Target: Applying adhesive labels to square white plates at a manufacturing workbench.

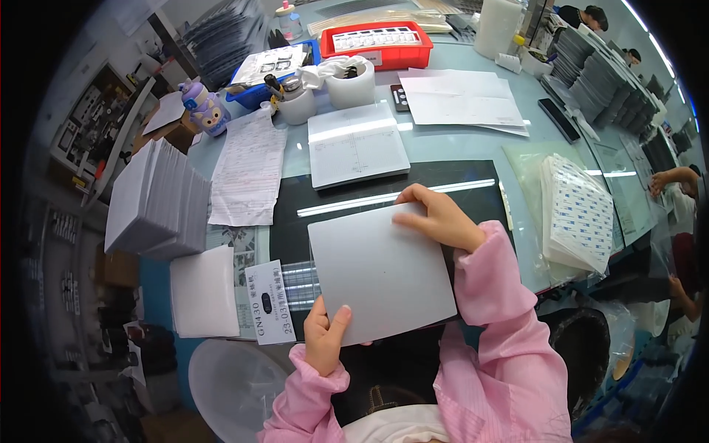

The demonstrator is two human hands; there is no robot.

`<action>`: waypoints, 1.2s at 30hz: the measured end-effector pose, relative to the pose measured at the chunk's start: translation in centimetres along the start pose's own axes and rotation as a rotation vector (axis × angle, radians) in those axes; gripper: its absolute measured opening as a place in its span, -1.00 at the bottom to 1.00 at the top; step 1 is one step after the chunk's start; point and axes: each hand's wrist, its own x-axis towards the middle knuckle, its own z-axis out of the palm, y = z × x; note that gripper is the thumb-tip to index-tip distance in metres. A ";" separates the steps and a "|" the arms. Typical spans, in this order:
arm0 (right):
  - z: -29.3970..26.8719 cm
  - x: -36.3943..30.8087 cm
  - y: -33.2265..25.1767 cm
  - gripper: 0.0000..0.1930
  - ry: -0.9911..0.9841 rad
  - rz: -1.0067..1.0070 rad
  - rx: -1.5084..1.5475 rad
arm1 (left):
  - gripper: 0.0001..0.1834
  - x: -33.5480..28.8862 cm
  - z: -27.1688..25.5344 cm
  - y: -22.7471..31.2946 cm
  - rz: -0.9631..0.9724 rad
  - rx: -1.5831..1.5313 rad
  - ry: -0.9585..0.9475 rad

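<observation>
Both my hands hold a light grey, nearly square sheet (384,280), tilted a little over the black mat (473,181). My left hand (326,336) grips its lower left corner, thumb on top and the fingers partly hidden at the edge. At the upper right edge, my right hand (442,218) pinches the sheet, its thumb on the face and its fingers over the far side. Just beyond the mat's far edge lies a stack of clear-faced square panels (358,144) with thin printed lines. A white printed card (269,303) is beside the sheet on the left.
Leftward stand a tall stack of pale sheets (159,196) and a white sheet pile (205,292). A handwritten paper (247,170) lies nearby. Farther back are a red tray (377,59) and white papers (464,100). Rightward sits a bagged pile of blue-printed sheets (580,210). Other people work at right.
</observation>
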 end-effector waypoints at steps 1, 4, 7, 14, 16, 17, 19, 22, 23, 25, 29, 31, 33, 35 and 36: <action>-0.3 -0.4 0.0 -0.55 -0.050 -0.105 -0.092 | -0.66 0.0 0.0 0.1 -0.001 0.004 -0.002; 0.1 -1.1 -0.4 -0.42 -0.061 -0.176 -0.265 | -0.66 -0.2 0.1 0.0 -0.010 0.016 0.001; -0.2 -0.6 -0.9 -0.50 -0.130 0.006 -0.229 | -0.66 -0.3 0.0 -0.4 -0.020 0.012 -0.008; -0.3 -0.9 -1.1 -0.50 -0.181 -0.063 -0.103 | -0.68 -0.7 0.1 0.3 0.013 0.011 0.000; -0.1 -1.1 -1.0 -0.50 -0.198 -0.094 -0.247 | -0.68 -0.8 0.0 0.1 0.037 0.051 0.005; -0.2 -1.1 -1.0 -0.50 -0.199 -0.094 -0.246 | -0.69 -0.9 0.0 0.0 0.062 0.091 0.010; -0.6 -0.9 -1.2 -0.48 -0.287 -0.051 -0.134 | -0.69 -1.1 -0.2 -0.2 0.072 0.096 0.012; -0.5 -1.2 -1.1 -0.48 -0.283 -0.052 -0.087 | -0.70 -1.3 -0.3 -0.2 0.084 0.100 0.010; -0.5 -1.3 -1.2 -0.48 -0.282 -0.051 -0.086 | -0.71 -1.4 -0.2 -0.2 0.087 0.099 0.008; -0.4 -1.4 -1.5 -0.48 -0.292 -0.023 -0.164 | -0.72 -1.6 -0.2 -0.1 0.082 0.112 0.005; -0.8 -1.6 -1.3 -0.48 -0.284 -0.060 -0.180 | -0.71 -1.7 -0.3 -0.3 0.076 0.105 -0.002; -1.2 -1.5 -1.5 -0.49 -0.325 -0.028 -0.097 | -0.71 -1.7 -0.2 -0.2 0.087 0.114 0.003; -1.3 -1.5 -1.5 -0.47 -0.327 -0.039 -0.047 | -0.72 -1.8 -0.3 -0.1 0.101 0.123 0.011; -1.3 -1.4 -2.1 -0.44 -0.337 -0.061 0.001 | -0.70 -1.9 -0.4 -0.1 0.124 0.102 0.026; -1.3 -1.5 -2.9 -0.39 -0.269 -0.040 0.117 | -0.70 -1.8 -0.5 0.0 0.136 0.100 0.034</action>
